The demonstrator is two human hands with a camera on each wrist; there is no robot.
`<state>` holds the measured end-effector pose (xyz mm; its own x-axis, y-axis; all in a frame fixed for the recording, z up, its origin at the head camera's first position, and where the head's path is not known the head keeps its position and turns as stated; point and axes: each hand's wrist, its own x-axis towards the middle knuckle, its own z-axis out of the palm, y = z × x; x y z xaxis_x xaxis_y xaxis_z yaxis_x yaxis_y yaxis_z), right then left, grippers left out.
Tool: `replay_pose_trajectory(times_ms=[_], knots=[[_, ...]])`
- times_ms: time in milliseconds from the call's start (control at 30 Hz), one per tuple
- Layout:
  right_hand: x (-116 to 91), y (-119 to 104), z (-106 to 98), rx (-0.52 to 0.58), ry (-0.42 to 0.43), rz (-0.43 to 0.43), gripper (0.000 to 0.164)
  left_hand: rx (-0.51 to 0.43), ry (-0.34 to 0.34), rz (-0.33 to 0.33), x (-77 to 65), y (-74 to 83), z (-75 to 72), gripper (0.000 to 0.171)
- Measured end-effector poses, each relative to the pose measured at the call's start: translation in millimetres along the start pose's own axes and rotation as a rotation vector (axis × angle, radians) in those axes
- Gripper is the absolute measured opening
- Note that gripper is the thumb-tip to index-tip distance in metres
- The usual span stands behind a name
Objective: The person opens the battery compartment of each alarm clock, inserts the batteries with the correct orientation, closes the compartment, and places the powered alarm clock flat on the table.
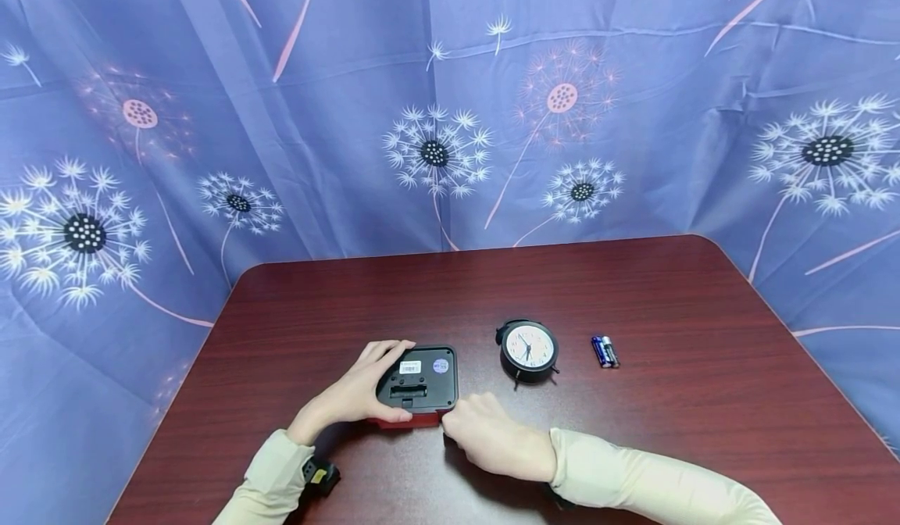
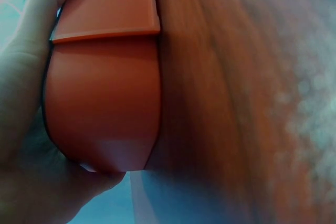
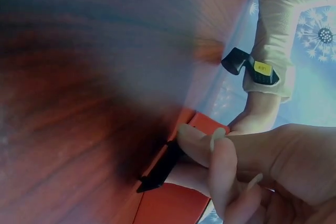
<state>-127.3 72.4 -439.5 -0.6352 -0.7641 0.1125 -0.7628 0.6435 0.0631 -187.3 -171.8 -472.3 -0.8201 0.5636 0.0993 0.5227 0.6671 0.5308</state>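
A red alarm clock (image 1: 425, 420) lies with its black back (image 1: 439, 384) up and its face hidden. On that back, the battery compartment (image 1: 408, 391) is uncovered. My left hand (image 1: 362, 388) grips the clock from its left side, fingers over the far edge and thumb at the near edge. The left wrist view shows its curved red side (image 2: 105, 98) in that grip. By the clock's near right corner is my right hand (image 1: 492, 435), curled. In the right wrist view, thumb and finger pinch a small black piece (image 3: 160, 169), like a battery cover, beside the red case.
A round black alarm clock (image 1: 529, 351) with a white dial stands right of the red one. Farther right, two batteries (image 1: 605, 351) lie side by side on the dark red wooden table (image 1: 675, 423). Behind the table hangs a blue dandelion-print cloth (image 1: 337, 134).
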Motion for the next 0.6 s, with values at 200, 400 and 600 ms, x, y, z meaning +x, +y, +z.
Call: replay_pose_trajectory(times_ms=[200,400,600], knots=[[-2.1,-1.0,3.4,0.025,0.069,-0.027,0.019,-0.007,-0.003,-0.009,-0.6,-0.2,0.0,0.101],[-2.9,-0.4,5.6,0.032,0.075,-0.01,0.024,-0.011,-0.01,-0.015,-0.6,0.2,-0.3,0.101],[-0.6,1.1,6.1,0.083,0.019,0.05,0.031,-0.013,-0.017,-0.023,-0.4,0.4,-0.8,0.101]])
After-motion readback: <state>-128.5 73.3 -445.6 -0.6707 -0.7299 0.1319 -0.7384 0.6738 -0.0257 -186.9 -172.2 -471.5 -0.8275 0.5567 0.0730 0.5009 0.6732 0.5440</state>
